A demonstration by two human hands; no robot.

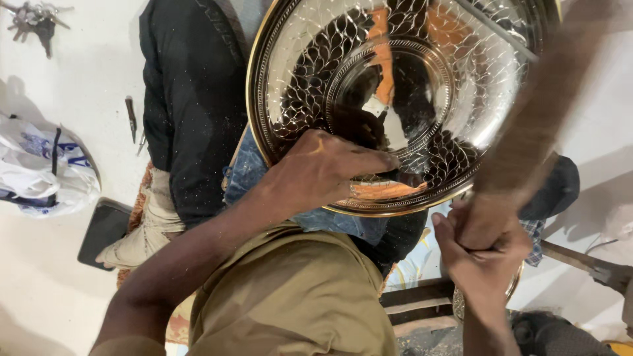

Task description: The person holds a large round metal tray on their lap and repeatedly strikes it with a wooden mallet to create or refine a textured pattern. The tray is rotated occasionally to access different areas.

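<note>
A large shiny round metal tray (310,59) with an embossed leaf pattern and a gold rim fills the upper middle, tilted toward me. My left hand (323,168) rests on its lower part, fingers pressed flat against the surface near the rim. My right hand (484,254) grips the handle of a wooden mallet (534,118), which runs up and to the right, blurred, across the tray's right side.
Dark cloth (191,99) and blue denim (247,175) lie under the tray. A black phone (104,232) and a white plastic bag (39,171) sit on the pale floor at left. Keys (33,20) lie top left. Wooden pieces (422,306) and a hammer-like tool (593,264) are at lower right.
</note>
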